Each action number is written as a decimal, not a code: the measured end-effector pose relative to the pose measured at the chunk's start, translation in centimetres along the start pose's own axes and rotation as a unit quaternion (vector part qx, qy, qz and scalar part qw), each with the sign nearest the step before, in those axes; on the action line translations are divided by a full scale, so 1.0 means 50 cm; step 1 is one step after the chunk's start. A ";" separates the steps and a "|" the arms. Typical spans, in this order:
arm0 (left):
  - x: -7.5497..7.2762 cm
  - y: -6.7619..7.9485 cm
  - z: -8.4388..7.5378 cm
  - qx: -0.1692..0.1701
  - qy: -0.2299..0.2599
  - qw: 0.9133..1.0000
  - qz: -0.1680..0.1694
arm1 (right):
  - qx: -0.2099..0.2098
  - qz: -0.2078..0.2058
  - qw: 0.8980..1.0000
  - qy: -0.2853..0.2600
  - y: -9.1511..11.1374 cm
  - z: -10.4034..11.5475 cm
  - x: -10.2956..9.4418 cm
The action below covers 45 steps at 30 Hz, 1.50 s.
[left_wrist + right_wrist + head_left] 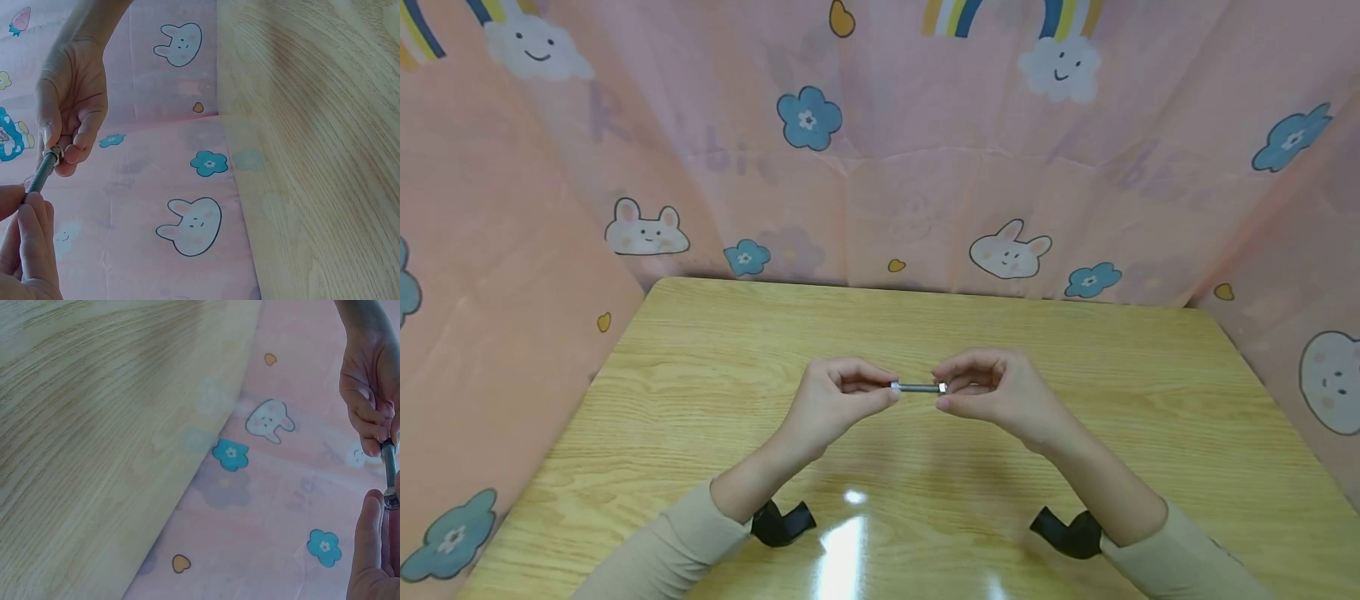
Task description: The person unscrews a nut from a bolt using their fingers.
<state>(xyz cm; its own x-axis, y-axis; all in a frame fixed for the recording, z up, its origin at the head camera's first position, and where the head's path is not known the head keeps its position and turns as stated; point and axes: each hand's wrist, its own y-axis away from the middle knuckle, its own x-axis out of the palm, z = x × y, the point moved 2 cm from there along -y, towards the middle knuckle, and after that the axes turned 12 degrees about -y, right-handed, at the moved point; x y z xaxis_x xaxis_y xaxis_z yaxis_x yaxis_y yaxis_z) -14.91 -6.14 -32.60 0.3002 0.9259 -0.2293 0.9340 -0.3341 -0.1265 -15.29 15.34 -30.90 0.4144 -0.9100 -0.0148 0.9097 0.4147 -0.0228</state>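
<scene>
A metal bolt (pixel 917 387) with a threaded shaft is held level above the table, spanning the space between both hands. My left hand (pixel 835 400) pinches its left end between thumb and fingertips, which largely cover that end. At the other end sits a shiny nut (pixel 942 388), with the thumb and fingertips of my right hand (pixel 1007 396) around it. The left wrist view shows the thread of the bolt (pixel 41 174) and the nut (pixel 55 154) against the right fingers. In the right wrist view, the nut (pixel 391 500) lies between the right fingertips.
Beneath the hands is a wood-grain table (pixel 737 333) with glare near its front. A pink patterned cloth (pixel 880 183) hangs along its back and sides. Black straps (pixel 782 525) show at both wrists by the sleeves.
</scene>
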 end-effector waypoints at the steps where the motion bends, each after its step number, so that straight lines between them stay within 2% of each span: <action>1: 0.000 0.000 0.000 0.001 0.001 1.000 0.000 | 0.002 0.001 1.000 -0.002 0.000 0.000 0.000; 11: 0.001 0.001 0.002 0.000 0.006 1.000 0.000 | 0.043 0.003 0.999 -0.011 -0.006 -0.007 0.001; 19: -0.002 0.001 0.000 0.004 0.005 1.000 0.001 | 0.024 -0.013 1.000 0.009 -0.004 -0.006 -0.002; 26: -0.001 0.002 0.003 0.007 0.007 1.000 -0.004 | 0.003 0.005 1.000 0.004 -0.003 -0.006 0.000; 36: -0.002 0.001 0.003 0.007 0.008 1.000 -0.006 | 0.033 0.016 0.999 -0.005 -0.007 -0.007 -0.003; 45: -0.003 0.000 0.004 0.007 0.003 1.000 -0.005 | 0.012 -0.004 0.999 0.033 -0.002 -0.004 -0.007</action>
<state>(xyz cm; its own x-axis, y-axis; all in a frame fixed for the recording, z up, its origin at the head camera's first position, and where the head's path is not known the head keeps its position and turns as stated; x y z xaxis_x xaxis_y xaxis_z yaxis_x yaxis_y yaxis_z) -15.01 -6.33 -32.76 0.2918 0.9303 -0.2222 0.9340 -0.3272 -0.1433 -15.54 15.59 -31.07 0.4046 -0.9109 -0.0809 0.9139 0.4059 0.0009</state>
